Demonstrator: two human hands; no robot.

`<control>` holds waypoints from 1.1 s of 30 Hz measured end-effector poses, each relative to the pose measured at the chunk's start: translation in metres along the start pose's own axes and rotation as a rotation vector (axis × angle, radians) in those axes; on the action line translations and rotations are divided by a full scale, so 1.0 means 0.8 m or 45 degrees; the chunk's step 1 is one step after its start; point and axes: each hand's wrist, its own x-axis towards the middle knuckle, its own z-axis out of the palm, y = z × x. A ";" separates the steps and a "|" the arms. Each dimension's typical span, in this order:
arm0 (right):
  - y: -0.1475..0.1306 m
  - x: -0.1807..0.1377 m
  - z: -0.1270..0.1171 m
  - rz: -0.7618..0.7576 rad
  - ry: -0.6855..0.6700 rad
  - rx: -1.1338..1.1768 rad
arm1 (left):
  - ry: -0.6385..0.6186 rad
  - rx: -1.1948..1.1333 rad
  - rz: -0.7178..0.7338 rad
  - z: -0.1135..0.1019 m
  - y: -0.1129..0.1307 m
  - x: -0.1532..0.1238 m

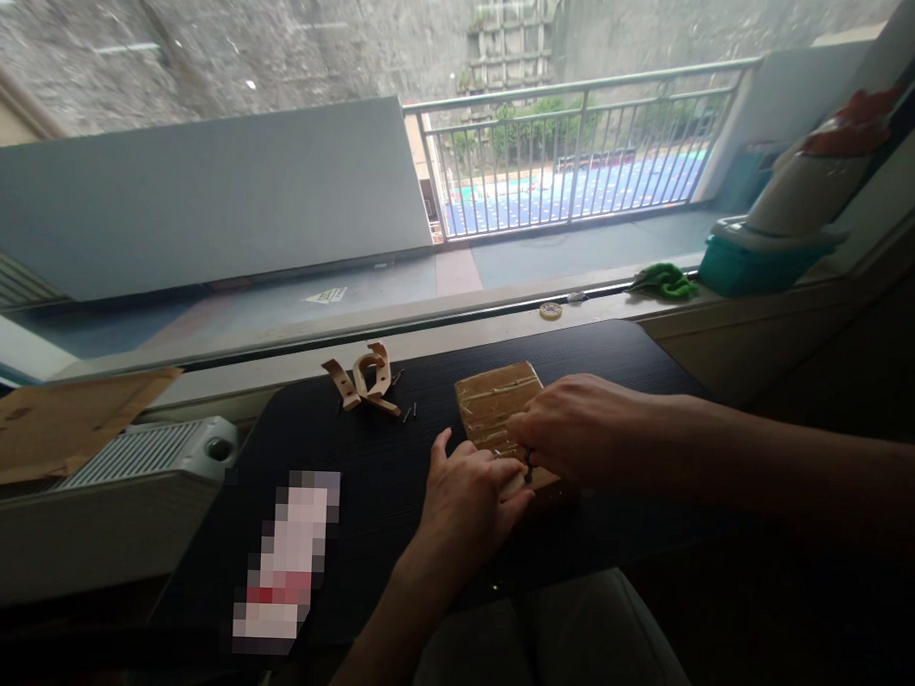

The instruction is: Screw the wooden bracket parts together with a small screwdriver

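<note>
Pinching a small dark piece at the taped wooden block, your right hand crowds your left hand, draped flat over it; one slip could jab those fingers.

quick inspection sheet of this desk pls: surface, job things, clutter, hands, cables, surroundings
surface: black table, dark top
job's things: tape-wrapped wooden block, lying flat mid-table
clutter: curved wooden pieces and small nails behind the hands; blurred white and red item front left
grippers: left hand on the block's near end; right hand curled over it; grip unclear
cables: nothing seen
surroundings: window sill with tape roll, green cloth, teal tub; radiator and cardboard left; railing outside
</note>
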 end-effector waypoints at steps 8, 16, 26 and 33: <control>-0.001 -0.011 -0.001 0.095 0.044 -0.044 | -0.024 -0.013 -0.024 -0.004 0.002 0.000; 0.003 0.002 0.005 -0.150 0.088 -0.069 | -0.027 0.011 -0.018 -0.004 0.001 0.001; 0.000 -0.001 0.002 0.074 0.080 -0.007 | 0.011 0.012 0.005 0.001 -0.001 -0.001; 0.004 -0.004 -0.007 -0.042 0.019 -0.115 | -0.021 -0.019 -0.034 -0.004 0.002 0.001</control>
